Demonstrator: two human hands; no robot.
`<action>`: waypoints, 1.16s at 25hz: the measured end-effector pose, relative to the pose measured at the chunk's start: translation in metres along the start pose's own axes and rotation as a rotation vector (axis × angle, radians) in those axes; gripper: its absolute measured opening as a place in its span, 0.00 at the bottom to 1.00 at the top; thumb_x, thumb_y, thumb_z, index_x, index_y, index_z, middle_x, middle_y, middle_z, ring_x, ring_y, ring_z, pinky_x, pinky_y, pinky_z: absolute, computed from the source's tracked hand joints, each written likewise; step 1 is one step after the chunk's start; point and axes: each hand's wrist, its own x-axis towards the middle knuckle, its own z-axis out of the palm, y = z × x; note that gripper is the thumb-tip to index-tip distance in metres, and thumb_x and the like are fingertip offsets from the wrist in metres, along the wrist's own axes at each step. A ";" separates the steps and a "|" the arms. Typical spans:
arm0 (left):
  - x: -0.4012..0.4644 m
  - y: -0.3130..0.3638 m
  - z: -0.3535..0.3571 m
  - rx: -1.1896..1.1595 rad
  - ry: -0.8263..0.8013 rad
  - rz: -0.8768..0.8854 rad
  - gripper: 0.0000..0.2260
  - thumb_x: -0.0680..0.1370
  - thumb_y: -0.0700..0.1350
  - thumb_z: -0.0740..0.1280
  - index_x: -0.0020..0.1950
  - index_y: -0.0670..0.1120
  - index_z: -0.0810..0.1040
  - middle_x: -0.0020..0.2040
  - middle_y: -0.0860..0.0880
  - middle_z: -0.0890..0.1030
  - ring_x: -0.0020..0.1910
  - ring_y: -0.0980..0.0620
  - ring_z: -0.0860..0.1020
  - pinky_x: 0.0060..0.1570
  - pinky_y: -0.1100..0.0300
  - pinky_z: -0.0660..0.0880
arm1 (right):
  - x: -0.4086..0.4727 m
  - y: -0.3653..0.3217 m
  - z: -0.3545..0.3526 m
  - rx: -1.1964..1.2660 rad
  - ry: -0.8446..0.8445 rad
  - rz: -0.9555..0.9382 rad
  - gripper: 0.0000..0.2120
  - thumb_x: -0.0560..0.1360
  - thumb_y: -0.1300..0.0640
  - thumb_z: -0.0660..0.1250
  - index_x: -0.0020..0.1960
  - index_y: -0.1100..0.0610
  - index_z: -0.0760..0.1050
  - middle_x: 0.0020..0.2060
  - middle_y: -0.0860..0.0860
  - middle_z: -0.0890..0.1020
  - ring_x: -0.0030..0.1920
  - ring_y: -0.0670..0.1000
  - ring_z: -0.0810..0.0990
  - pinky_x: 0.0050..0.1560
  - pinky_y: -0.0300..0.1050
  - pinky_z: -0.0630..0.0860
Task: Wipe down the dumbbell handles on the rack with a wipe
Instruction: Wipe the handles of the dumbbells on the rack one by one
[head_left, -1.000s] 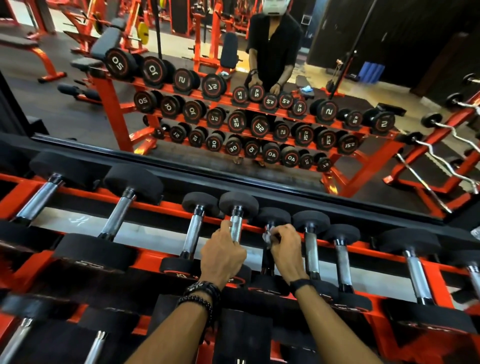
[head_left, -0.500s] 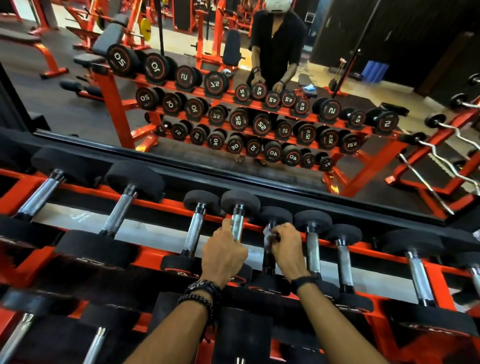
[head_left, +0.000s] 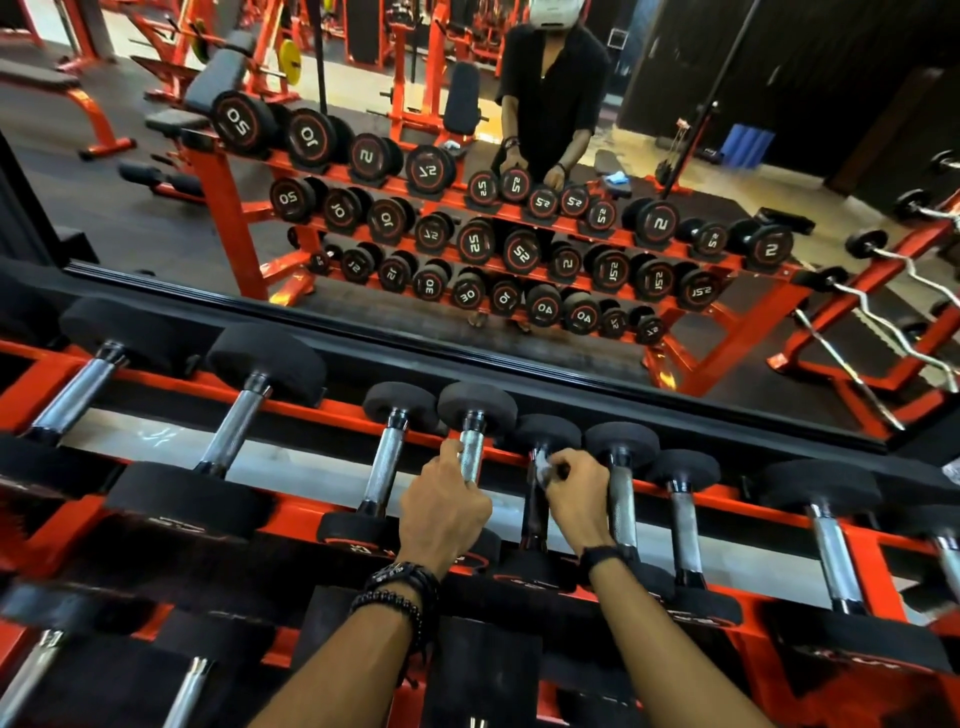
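Observation:
An orange rack (head_left: 291, 519) holds a row of black dumbbells with chrome handles along its top tier. My left hand (head_left: 441, 506) grips the knurled handle (head_left: 471, 457) of one small dumbbell near the middle. My right hand (head_left: 579, 496) holds a crumpled white wipe (head_left: 543, 467) against the upper end of the dark handle (head_left: 535, 514) of the dumbbell just to the right. Most of the wipe is hidden inside my fingers.
A wall mirror (head_left: 156, 218) runs behind the rack and reflects the rack, benches and a person in black. More dumbbells lie left (head_left: 234, 431) and right (head_left: 831, 551) on the same tier, with a lower tier (head_left: 187, 696) below. Curl bars (head_left: 883, 332) lean on an orange stand at right.
Both hands keep their places on the same two handles. My right hand with the wipe has shifted only slightly along the handle.

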 end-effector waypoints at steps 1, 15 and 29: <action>0.000 0.000 -0.001 -0.004 0.000 -0.003 0.17 0.76 0.44 0.65 0.64 0.49 0.68 0.42 0.52 0.76 0.36 0.54 0.77 0.37 0.57 0.79 | 0.005 -0.003 -0.001 0.038 0.023 0.023 0.08 0.72 0.70 0.69 0.41 0.58 0.80 0.40 0.51 0.80 0.42 0.49 0.79 0.44 0.41 0.77; -0.001 0.000 0.000 -0.033 0.004 0.005 0.17 0.75 0.42 0.65 0.63 0.48 0.69 0.40 0.51 0.75 0.33 0.55 0.75 0.32 0.65 0.70 | -0.003 0.004 0.002 0.020 -0.069 0.187 0.09 0.74 0.69 0.67 0.40 0.57 0.76 0.40 0.53 0.82 0.41 0.50 0.81 0.45 0.50 0.81; 0.000 0.001 -0.002 0.003 0.007 -0.014 0.19 0.73 0.41 0.63 0.64 0.48 0.68 0.41 0.50 0.74 0.36 0.52 0.74 0.35 0.57 0.70 | 0.003 0.025 -0.006 0.188 -0.439 0.451 0.14 0.70 0.78 0.56 0.43 0.67 0.78 0.35 0.60 0.81 0.34 0.56 0.82 0.34 0.49 0.81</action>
